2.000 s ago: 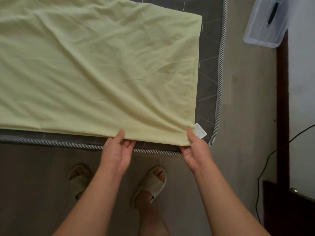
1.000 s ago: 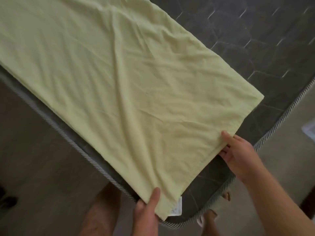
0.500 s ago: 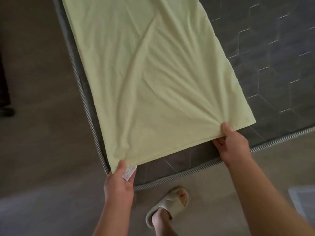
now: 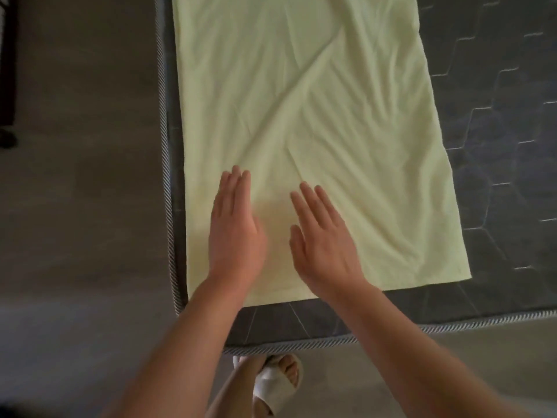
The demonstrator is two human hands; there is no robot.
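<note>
Both hands lie flat on the pale yellow sheet [image 4: 301,116], palms down and fingers straight, holding nothing. From the head camera, the left hand [image 4: 233,233] rests near the sheet's near-left corner, its fingers pressed together and pointing away from the person. The right hand [image 4: 324,239] lies just beside it, apart from it by a narrow strip of cloth, its fingers slightly spread and angled toward the left, the thumb held out to the side.

The sheet is spread on a dark grey mattress [image 4: 497,146] with a stitched hexagon pattern. Its left edge runs close along the mattress's left side, and its near edge stops short of the mattress's near side, leaving a bare grey band. Long creases cross the cloth diagonally above the hands. A striped piping [image 4: 452,322] trims the mattress edge.

Below the mattress, a foot in a pale slipper [image 4: 275,384] stands on the grey-brown floor [image 4: 75,206].
</note>
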